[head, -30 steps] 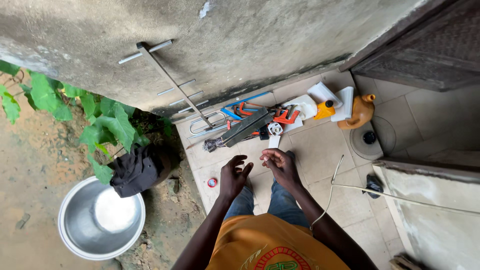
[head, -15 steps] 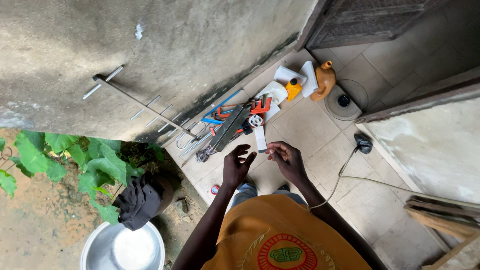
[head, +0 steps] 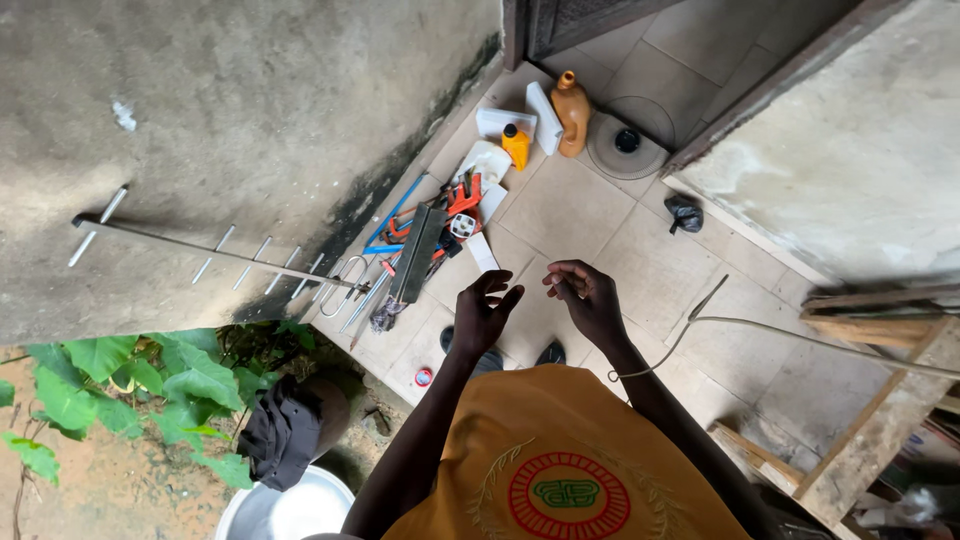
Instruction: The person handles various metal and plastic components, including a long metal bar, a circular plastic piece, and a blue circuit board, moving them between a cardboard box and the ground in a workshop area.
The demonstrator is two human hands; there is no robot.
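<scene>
Metal tools (head: 420, 250) lie just beyond both hands (head: 540, 305).

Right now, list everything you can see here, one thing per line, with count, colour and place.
antenna: one, silver, leaning along the grey wall
hand tools: a pile, red, blue and black, on the tiles by the wall
bottles: two, orange and yellow, near the doorway
tape roll: one, red, tile edge
basin: one, silver, bottom left
dark cloth: one, beside the plants
cable: one, grey, right
hands: left, right, both empty
</scene>
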